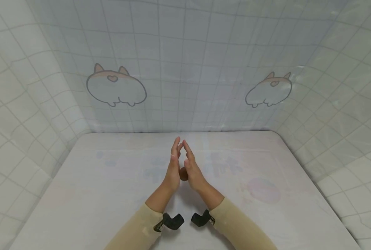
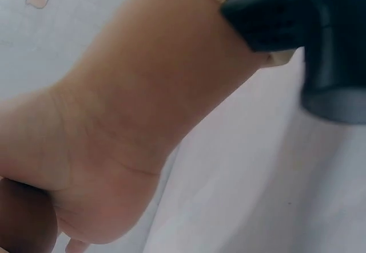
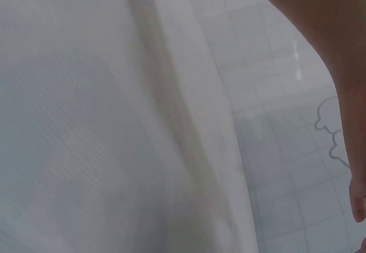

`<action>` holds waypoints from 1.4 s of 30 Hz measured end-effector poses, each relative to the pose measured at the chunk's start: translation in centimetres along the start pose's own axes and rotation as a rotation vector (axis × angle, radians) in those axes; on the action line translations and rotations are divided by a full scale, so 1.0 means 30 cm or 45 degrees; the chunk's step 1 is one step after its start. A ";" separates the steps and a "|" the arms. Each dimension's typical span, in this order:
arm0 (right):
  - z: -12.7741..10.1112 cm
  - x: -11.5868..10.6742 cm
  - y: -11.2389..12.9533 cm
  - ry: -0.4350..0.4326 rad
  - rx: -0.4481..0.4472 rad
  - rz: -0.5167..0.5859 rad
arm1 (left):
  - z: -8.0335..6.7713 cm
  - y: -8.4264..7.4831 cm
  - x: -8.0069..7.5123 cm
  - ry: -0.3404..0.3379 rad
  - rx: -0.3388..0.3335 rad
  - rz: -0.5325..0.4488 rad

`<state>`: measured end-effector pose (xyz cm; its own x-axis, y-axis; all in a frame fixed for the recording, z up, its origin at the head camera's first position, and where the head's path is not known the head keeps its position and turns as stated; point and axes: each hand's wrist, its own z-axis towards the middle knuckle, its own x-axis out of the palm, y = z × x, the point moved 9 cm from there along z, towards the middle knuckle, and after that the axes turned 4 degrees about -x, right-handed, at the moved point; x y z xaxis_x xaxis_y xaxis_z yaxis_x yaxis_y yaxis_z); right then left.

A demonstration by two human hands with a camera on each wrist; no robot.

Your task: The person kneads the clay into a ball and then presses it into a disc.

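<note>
Left hand (image 1: 173, 166) and right hand (image 1: 192, 168), fingers straight and tips touching, press a small brown ball (image 1: 183, 174) between their palms above the surface (image 1: 94, 194).

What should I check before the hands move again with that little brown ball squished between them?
1. Brown ball sits between both palms: ok, it shows in the gap near the wrists.
2. Left hand has straight fingers pressing, not curling: ok.
3. Right hand has straight fingers too: ok; its fingertips meet the left ones above the ball.
4. Ball is lifted off the table: cannot tell, the hands hide what is under it.
5. Ball's shape is whole and round: cannot tell, only a small part shows.
6. Table around the hands has nothing to bump: ok, only faint printed pictures show on the cover.
</note>
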<state>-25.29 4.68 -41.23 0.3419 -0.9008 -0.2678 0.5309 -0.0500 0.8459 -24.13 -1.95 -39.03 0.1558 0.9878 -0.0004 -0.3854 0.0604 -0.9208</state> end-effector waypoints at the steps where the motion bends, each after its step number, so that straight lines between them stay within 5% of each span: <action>1: -0.003 0.005 0.002 0.008 -0.008 0.000 | 0.002 -0.003 -0.003 -0.010 0.008 -0.002; 13: -0.026 0.041 0.111 0.036 -0.238 -0.012 | 0.024 0.034 -0.037 -0.068 -0.089 0.010; 28: 0.002 -0.028 0.164 -0.079 -0.311 -0.075 | -0.024 0.133 0.042 0.101 -0.331 0.075; 37: 0.029 -0.083 0.105 -0.158 -0.210 -0.126 | -0.053 0.080 0.077 0.200 -0.197 0.090; 42: 0.035 -0.095 0.067 -0.156 -0.155 -0.130 | -0.065 0.054 0.088 0.225 -0.139 -0.003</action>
<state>-26.02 6.69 -38.27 0.1883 -0.9399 -0.2847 0.6504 -0.0978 0.7533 -22.56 0.48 -41.27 0.3175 0.9465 -0.0580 -0.2858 0.0373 -0.9576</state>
